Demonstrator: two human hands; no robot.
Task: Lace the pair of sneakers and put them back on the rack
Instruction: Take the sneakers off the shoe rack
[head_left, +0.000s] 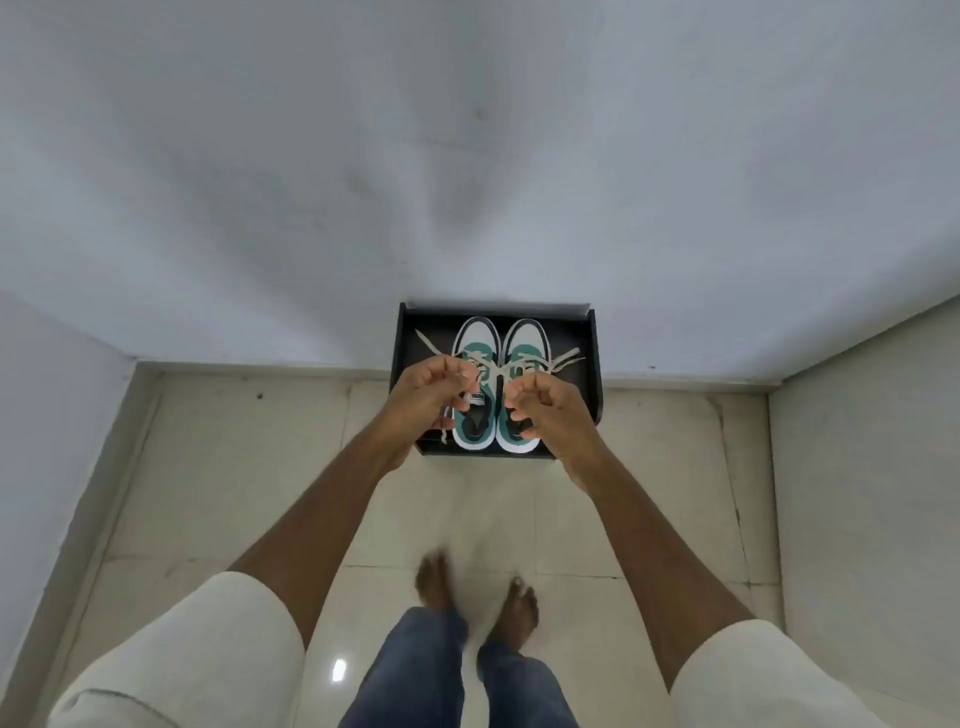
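Two white and teal sneakers stand side by side on top of a low black rack (582, 332) against the wall, toes toward the wall. The left sneaker (475, 338) and the right sneaker (524, 338) both trail loose cream laces (566, 357). My left hand (428, 392) hovers over the left sneaker with its fingers pinched on a lace end. My right hand (545, 408) is over the right sneaker, fingers curled on another lace end. The two held laces cross between the shoes. The hands hide the tongues in part.
The rack stands on a glossy beige tiled floor (260, 467) against a pale grey wall (467, 156). Side walls close in at left and right. My bare feet (478, 587) and jeans stand a step in front of the rack.
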